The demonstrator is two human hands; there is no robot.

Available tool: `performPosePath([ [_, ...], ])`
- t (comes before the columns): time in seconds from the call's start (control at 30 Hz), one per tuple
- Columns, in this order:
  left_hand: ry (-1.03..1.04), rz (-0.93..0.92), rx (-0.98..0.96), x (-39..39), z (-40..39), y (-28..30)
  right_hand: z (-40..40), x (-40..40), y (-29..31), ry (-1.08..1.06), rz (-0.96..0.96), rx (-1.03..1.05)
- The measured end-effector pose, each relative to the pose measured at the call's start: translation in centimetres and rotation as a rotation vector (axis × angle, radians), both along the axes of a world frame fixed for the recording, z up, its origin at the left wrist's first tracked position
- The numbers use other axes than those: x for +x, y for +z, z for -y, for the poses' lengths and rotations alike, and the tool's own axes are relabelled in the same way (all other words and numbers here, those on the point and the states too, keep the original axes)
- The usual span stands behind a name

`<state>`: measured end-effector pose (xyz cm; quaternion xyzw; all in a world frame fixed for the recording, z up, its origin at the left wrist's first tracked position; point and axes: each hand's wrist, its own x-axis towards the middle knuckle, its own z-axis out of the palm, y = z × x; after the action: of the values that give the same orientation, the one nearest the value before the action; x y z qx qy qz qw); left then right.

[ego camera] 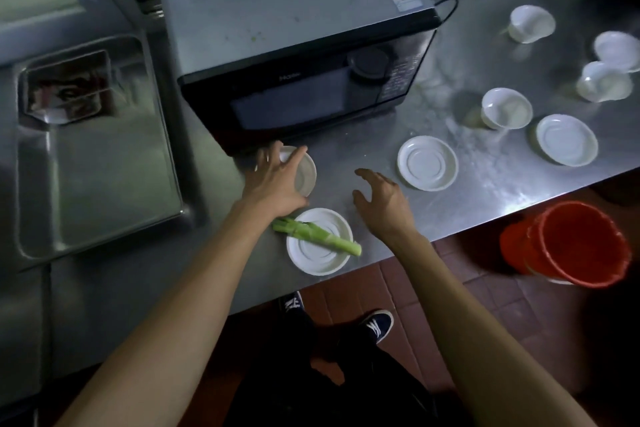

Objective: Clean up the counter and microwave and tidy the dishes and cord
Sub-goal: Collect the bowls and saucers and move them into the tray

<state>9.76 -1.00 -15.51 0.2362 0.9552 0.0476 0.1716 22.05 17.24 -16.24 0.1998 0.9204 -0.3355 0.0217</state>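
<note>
the big microwave (pixel 294 45) sits on the counter (pixel 485 184) with white dishes all around. the left hand (pixel 277 180) rests spread on a small plate (pixel 306 172), maybe to lift it. the right hand (pixel 381 199) hovers loose, holding nothing. a green stalk (pixel 318 237) lies across the near plate (pixel 320 253)

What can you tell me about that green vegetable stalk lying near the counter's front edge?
The green vegetable stalk looks like a trimmed piece of leafy stem, pale green along its length and darker and frayed at its left end. It lies flat and slanted across a small white saucer, with both ends sticking out past the rim. The left end reaches toward the person's left forearm, though contact is unclear. The saucer sits on the steel counter close to its front edge. Neither hand holds the stalk.
</note>
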Motion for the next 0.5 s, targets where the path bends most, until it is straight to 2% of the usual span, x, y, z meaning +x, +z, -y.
performPosePath([
  [0.3, -0.204, 0.000, 0.039, 6.5, -13.5, 2.6, -10.9, 8.0, 1.6, -0.177, -0.023, 0.054],
  [0.5, -0.311, 0.009, 0.034, 10.5, -21.3, 2.8, -18.0, 13.9, 1.1, -0.294, 0.042, 0.081],
])
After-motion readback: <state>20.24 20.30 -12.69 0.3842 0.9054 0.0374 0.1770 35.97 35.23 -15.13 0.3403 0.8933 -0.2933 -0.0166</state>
